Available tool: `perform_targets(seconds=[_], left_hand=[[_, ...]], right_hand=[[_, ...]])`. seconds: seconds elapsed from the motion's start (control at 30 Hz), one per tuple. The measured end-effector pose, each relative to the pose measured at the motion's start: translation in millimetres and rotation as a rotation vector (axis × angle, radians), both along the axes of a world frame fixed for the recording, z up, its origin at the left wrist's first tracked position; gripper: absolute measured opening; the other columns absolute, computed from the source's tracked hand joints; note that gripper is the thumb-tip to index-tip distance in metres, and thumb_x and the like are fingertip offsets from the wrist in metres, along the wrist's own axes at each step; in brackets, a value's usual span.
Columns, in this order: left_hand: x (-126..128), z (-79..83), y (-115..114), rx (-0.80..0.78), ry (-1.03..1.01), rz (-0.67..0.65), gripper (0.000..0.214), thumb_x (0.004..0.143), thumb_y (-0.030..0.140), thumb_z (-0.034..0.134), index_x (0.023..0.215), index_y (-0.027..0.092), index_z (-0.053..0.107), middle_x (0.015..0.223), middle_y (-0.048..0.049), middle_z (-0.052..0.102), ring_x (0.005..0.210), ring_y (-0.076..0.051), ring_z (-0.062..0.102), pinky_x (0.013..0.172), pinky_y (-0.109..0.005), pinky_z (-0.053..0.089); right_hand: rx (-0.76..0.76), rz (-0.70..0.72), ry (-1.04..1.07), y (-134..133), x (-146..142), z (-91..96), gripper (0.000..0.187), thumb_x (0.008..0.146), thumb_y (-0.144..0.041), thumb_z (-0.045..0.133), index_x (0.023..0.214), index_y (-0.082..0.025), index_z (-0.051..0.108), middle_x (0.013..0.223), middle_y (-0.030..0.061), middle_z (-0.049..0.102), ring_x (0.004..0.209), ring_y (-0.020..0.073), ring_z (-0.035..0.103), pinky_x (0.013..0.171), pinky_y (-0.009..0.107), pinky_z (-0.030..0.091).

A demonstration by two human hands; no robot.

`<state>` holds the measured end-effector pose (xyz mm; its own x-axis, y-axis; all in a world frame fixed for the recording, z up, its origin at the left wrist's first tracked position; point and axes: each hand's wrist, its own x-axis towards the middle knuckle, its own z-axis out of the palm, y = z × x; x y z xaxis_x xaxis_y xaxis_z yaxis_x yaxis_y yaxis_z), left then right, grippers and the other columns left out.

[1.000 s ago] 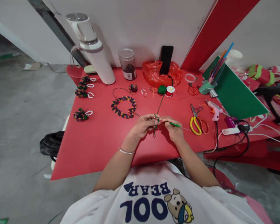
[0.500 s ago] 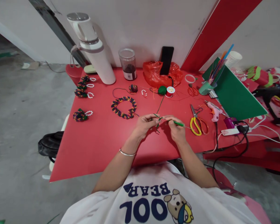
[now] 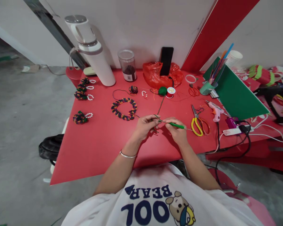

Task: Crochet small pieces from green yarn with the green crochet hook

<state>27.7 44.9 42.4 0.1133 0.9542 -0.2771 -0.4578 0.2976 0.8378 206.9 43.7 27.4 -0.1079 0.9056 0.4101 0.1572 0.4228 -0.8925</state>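
My left hand [image 3: 145, 127] is closed, pinching green yarn [image 3: 162, 103] between thumb and fingers. The strand runs back from it to a small green yarn ball [image 3: 162, 91]. My right hand [image 3: 176, 133] grips a crochet hook [image 3: 176, 125] by its green handle, its metal shaft pointing left into the yarn at my left fingertips. The hook's tip and the stitches there are too small to make out. Left of my hands lies a ring of multicoloured crochet [image 3: 124, 109], with a multicoloured yarn ball [image 3: 133, 89] behind it.
Yellow-and-red-handled scissors [image 3: 197, 126], a pink glue gun [image 3: 216, 112] and a power strip [image 3: 233, 131] lie to the right. Several pompoms with bead loops [image 3: 80, 117] line the left. Behind stand a white flask [image 3: 101, 66], a jar [image 3: 128, 65] and a phone [image 3: 166, 61] by a red bag [image 3: 152, 73].
The green yarn ends hanging under my left fingers have shifted and show less. Both hands keep their grips and stay close together; the whole view has shifted slightly.
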Motion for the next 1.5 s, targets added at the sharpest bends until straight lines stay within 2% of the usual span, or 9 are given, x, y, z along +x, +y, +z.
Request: perform_targets(seconds=[0.1, 0.33, 0.47, 0.57, 0.87, 1.07, 1.2, 1.4, 1.5], left_hand=[[-0.3, 0.5, -0.3, -0.005, -0.008, -0.017, 0.043, 0.058, 0.028, 0.09, 0.096, 0.012, 0.076, 0.07, -0.0012, 0.069, 0.049, -0.011, 0.06, 0.04, -0.021, 0.048], [-0.4, 0.5, -2.2, 0.018, 0.0, 0.002, 0.041, 0.059, 0.022, 0.087, 0.098, 0.012, 0.078, 0.066, 0.0008, 0.065, 0.051, -0.01, 0.06, 0.048, -0.022, 0.05], [0.0, -0.4, -1.7, 0.015, -0.004, 0.006, 0.039, 0.059, 0.021, 0.086, 0.097, 0.012, 0.078, 0.066, 0.0002, 0.066, 0.052, -0.01, 0.059, 0.051, -0.023, 0.05], [0.0, -0.6, -1.0, 0.009, 0.006, 0.016, 0.039, 0.059, 0.023, 0.086, 0.096, 0.012, 0.078, 0.066, -0.0003, 0.066, 0.052, -0.01, 0.057, 0.051, -0.023, 0.048], [2.1, 0.8, 1.8, 0.001, 0.065, 0.113, 0.035, 0.058, 0.025, 0.088, 0.09, 0.014, 0.079, 0.063, 0.0002, 0.066, 0.048, -0.006, 0.049, 0.043, -0.019, 0.032], [3.0, 3.3, 2.9, -0.023, 0.036, 0.174, 0.035, 0.052, 0.022, 0.091, 0.083, 0.014, 0.077, 0.07, -0.0013, 0.071, 0.057, -0.008, 0.058, 0.055, -0.02, 0.046], [2.6, 4.4, 3.2, -0.048, -0.01, 0.196, 0.037, 0.053, 0.024, 0.092, 0.084, 0.015, 0.075, 0.065, 0.001, 0.067, 0.055, -0.008, 0.057, 0.055, -0.021, 0.047], [-3.9, 2.9, 5.6, -0.122, -0.118, 0.129, 0.043, 0.05, 0.025, 0.094, 0.087, 0.014, 0.074, 0.057, 0.0029, 0.061, 0.044, -0.005, 0.045, 0.04, -0.016, 0.027], [-9.1, 3.2, 6.5, -0.16, -0.176, 0.055, 0.043, 0.049, 0.023, 0.095, 0.086, 0.014, 0.075, 0.058, 0.0022, 0.061, 0.045, -0.004, 0.046, 0.038, -0.015, 0.024]], right_hand=[[0.095, 0.025, -0.087, -2.0, -1.0, 7.8, 0.003, 0.089, -0.03, 0.076, 0.091, -0.028, 0.077, 0.091, 0.0019, 0.08, 0.09, 0.02, 0.074, 0.087, 0.038, 0.059], [0.222, 0.094, -0.261, -4.4, 3.9, 16.4, 0.015, 0.091, -0.024, 0.072, 0.104, -0.029, 0.077, 0.108, 0.0049, 0.08, 0.096, 0.0204, 0.075, 0.087, 0.038, 0.06], [0.232, 0.139, -0.346, -1.2, 6.0, 14.0, 0.014, 0.095, -0.028, 0.067, 0.106, -0.03, 0.075, 0.124, 0.0063, 0.076, 0.11, 0.0226, 0.072, 0.096, 0.043, 0.057], [0.225, 0.189, -0.343, 1.4, 6.2, 10.3, 0.016, 0.098, -0.028, 0.064, 0.11, -0.029, 0.073, 0.118, 0.0059, 0.078, 0.109, 0.0211, 0.073, 0.095, 0.041, 0.057], [0.18, 0.108, -0.253, 0.0, -0.2, 11.9, 0.015, 0.099, -0.025, 0.062, 0.109, -0.028, 0.073, 0.11, 0.0042, 0.078, 0.105, 0.0192, 0.073, 0.095, 0.038, 0.057], [0.145, 0.018, -0.254, -4.1, -10.7, 7.5, 0.015, 0.1, -0.028, 0.06, 0.107, -0.03, 0.073, 0.112, 0.0045, 0.077, 0.108, 0.0201, 0.072, 0.098, 0.04, 0.056], [0.187, -0.031, -0.285, -5.4, -18.6, 1.5, 0.015, 0.099, -0.027, 0.06, 0.109, -0.03, 0.071, 0.115, 0.0052, 0.076, 0.11, 0.0208, 0.07, 0.098, 0.041, 0.056], [0.259, -0.073, -0.316, -5.1, -26.7, -0.7, 0.016, 0.1, -0.031, 0.058, 0.113, -0.032, 0.068, 0.121, 0.0052, 0.075, 0.111, 0.0231, 0.069, 0.098, 0.046, 0.055], [0.258, -0.04, -0.26, -4.2, -25.2, 0.0, 0.016, 0.101, -0.036, 0.057, 0.113, -0.034, 0.068, 0.119, 0.0041, 0.076, 0.111, 0.0236, 0.069, 0.097, 0.046, 0.055]])
